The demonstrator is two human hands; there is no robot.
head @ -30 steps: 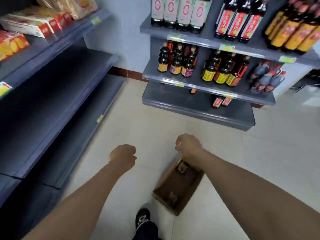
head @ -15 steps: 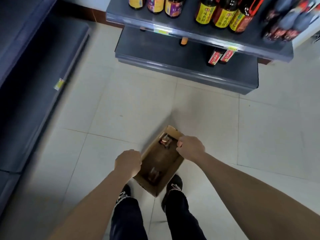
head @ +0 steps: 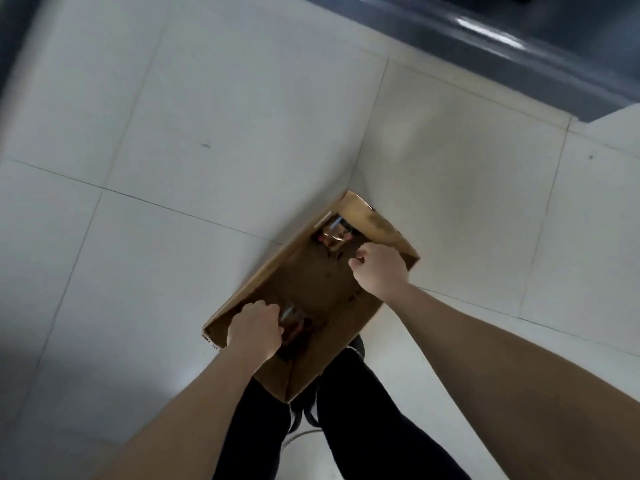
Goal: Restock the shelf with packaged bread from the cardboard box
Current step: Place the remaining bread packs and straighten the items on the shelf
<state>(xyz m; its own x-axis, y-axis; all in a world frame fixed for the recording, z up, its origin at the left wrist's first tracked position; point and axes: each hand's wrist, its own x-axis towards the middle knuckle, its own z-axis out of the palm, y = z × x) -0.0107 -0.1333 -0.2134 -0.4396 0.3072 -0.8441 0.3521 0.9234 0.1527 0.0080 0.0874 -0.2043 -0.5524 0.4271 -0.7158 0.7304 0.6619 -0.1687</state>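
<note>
An open cardboard box (head: 377,223) lies on the tiled floor right in front of my feet. Inside it, one packaged bread (head: 333,234) lies at the far end and a second packaged bread (head: 294,322) at the near end; both are blurred and dim. My left hand (head: 254,329) reaches into the near end with fingers curled, right against the near package, and whether it grips is hidden. My right hand (head: 379,270) hovers over the far half, fingers curled, just short of the far package and holding nothing.
The grey base of a shelf unit (head: 512,53) runs across the top right. A dark shelf edge (head: 10,46) borders the upper left. My legs in black trousers (head: 367,410) stand behind the box. Pale floor tiles (head: 207,133) surround it.
My view has tipped down from the shelves to the box. Both hands have dropped from above the floor into the box, left to the near package, right toward the far one.
</note>
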